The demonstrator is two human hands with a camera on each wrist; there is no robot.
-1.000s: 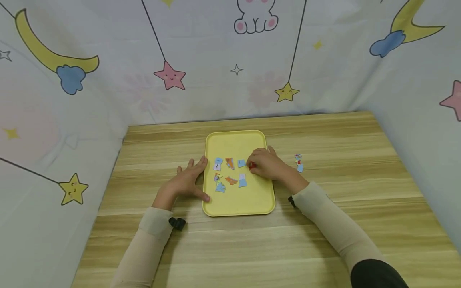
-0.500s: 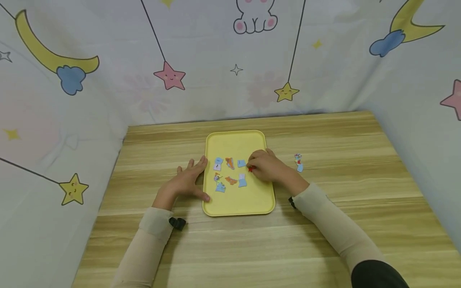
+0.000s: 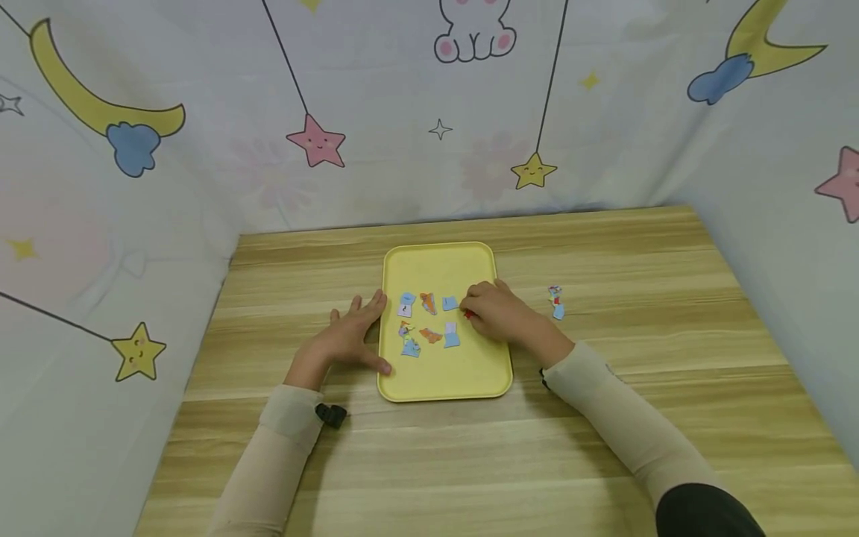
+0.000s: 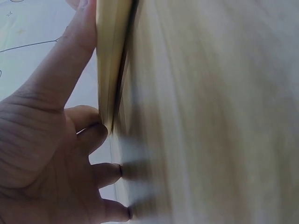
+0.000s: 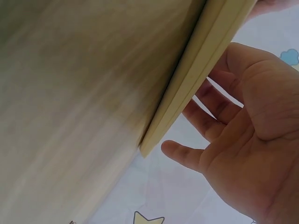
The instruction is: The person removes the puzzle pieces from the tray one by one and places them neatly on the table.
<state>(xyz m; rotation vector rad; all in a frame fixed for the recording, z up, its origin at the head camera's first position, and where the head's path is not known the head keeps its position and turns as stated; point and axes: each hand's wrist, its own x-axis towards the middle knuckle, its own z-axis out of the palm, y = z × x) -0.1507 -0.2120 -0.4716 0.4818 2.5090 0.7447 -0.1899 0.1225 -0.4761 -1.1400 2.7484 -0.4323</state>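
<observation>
The red piece (image 3: 468, 314) sits at the right hand (image 3: 498, 309)'s fingertips, pinched, just beside a blue piece (image 3: 450, 303); the left hand (image 3: 345, 339), spread wide, touches the tray (image 3: 446, 380)'s left edge.

Surface (image 3: 644, 298): one, wood-grained, light brown, paler streaks running side to side. Directly upon it: one yellow tray (image 3: 443, 382), rectangular, round-cornered, rimmed, lying flat near the middle; to the right, apart from the tray, small multicoloured pieces (image 3: 557, 303) in a short column, blue at the near end.
</observation>
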